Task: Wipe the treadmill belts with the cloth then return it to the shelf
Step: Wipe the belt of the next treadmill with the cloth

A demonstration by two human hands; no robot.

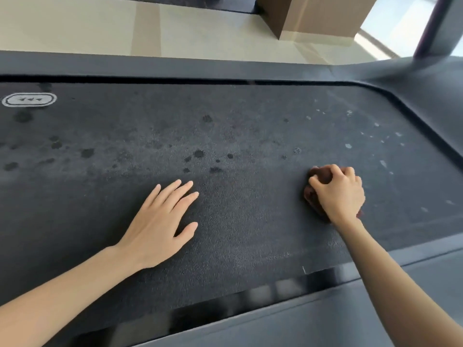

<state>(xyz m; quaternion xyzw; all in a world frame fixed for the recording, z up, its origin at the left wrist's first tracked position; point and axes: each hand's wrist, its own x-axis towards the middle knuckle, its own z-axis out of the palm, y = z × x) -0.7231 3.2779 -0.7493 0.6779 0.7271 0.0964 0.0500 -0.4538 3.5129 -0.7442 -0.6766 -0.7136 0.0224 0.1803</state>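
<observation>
- Right hand (337, 190), lower right of frame, fingers curled round a bunched dark-brown cloth (313, 194), pressing it on the treadmill belt (225, 136).
- Left hand (160, 221), centre-left, flat on belt w/ fingers straight, holding nothing.
- Dark wet spots across belt mid-frame; white arrow mark (29, 99) upper left.

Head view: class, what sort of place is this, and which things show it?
Probably a gym or fitness room. A wide black treadmill belt with an arrow mark runs between grey side rails, an upright post rises at the far right, and the pale tiled floor beyond looks indoor.
</observation>
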